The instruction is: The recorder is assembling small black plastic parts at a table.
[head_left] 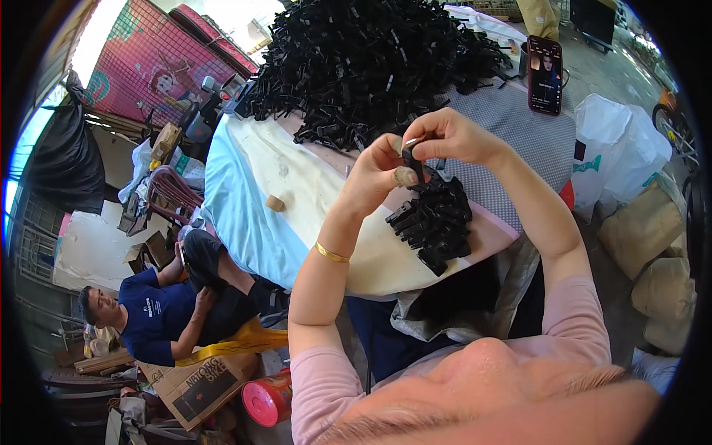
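Between my two hands, above the table, is a small black strap-like piece (409, 157); its exact kind I cannot make out. My left hand (371, 178) pinches it from the left, its thumb pointing right, and a gold bangle circles that wrist. From the right, my right hand (456, 137) grips its upper end with thumb and forefinger, beside a small shiny edge. Just below my hands lies a small cluster of similar black pieces (434, 222). A large heap of black pieces (371, 67) covers the far side of the table.
Cloths in blue, cream and grey drape the round table (252, 222). A small tan block (275, 203) lies on the left. An upright phone (545, 78) stands at far right. White bags (619, 144) and brown sacks (644, 222) sit to the right. A person (167, 308) sits on the left.
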Demonstrator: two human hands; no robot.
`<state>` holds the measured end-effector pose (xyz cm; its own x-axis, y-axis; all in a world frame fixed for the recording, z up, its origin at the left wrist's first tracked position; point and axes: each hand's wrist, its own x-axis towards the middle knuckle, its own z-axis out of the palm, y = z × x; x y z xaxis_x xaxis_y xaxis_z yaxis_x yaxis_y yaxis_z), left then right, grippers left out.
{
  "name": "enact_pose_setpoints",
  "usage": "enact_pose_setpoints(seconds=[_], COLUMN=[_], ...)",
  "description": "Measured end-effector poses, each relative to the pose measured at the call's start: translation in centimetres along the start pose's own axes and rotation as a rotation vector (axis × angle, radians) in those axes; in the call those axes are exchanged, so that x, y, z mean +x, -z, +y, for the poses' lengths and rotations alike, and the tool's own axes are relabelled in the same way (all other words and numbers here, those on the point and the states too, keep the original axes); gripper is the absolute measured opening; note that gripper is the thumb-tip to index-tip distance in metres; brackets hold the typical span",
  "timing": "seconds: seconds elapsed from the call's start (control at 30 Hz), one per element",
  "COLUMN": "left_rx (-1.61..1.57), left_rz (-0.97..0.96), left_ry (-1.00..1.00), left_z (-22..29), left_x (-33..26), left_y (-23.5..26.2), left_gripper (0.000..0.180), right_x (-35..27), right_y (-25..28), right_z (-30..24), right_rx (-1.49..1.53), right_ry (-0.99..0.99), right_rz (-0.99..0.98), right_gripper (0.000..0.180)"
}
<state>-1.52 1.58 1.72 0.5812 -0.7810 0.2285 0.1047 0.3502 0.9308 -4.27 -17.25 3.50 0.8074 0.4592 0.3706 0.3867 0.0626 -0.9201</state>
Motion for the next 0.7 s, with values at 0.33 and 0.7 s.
enact_pose_setpoints(seconds=[0.33, 0.7], left_rx=[0.392, 0.512], left_rz=[0.356, 0.523], left_ry=[-0.166, -0.251], left_z=[0.0, 0.1], left_x=[0.2, -0.1], left_y=[-0.8, -1.6], left_gripper=[0.013, 0.021], right_x=[0.2, 0.1], right_y=[0.1, -1.8], right_z=[0.0, 0.0], right_rx=[-0.137, -0.414], right_ry=[-0.002, 0.026], right_rz=[0.243, 0.286], right_gripper=[0.015, 0.014])
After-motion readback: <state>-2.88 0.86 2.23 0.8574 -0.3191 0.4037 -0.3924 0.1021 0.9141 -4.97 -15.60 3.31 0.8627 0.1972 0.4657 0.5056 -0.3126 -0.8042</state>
